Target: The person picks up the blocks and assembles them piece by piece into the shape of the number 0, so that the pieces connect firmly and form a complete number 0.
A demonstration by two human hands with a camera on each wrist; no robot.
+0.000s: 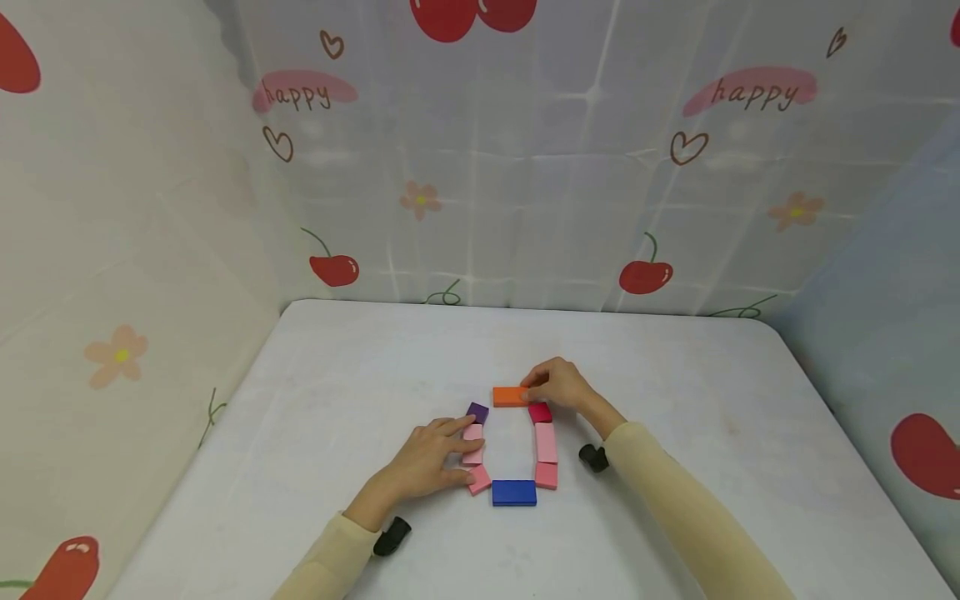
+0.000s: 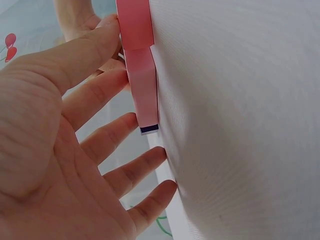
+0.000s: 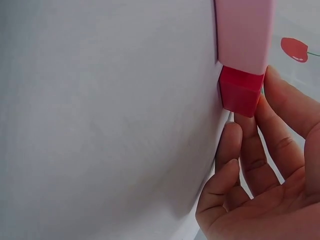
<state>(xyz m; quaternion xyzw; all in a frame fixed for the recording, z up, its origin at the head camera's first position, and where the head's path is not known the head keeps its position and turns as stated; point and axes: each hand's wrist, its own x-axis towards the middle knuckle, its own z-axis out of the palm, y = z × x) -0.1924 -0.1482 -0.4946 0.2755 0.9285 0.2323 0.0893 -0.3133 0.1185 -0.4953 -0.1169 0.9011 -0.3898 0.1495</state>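
Observation:
Small coloured blocks form a ring on the white table. My right hand [image 1: 561,385] pinches the right end of an orange block [image 1: 508,397] at the ring's far side. Just below it sit a crimson block [image 1: 540,412], a pale pink block [image 1: 546,442] and a salmon-pink block [image 1: 547,476]. On the other side, my left hand [image 1: 431,458] lies with spread, fairly straight fingers against a pale pink block [image 2: 143,90] and a salmon-pink block [image 2: 135,25]. A purple block [image 1: 478,412] stands at the upper left, close to a fingertip. The blue block [image 1: 514,493] closes the near side.
The white table [image 1: 675,375] spreads around the ring. Behind it hangs a pale curtain [image 1: 517,225] printed with cherries, hearts and flowers. Black wrist cameras [image 1: 391,536] sit by both cuffs, close over the tabletop.

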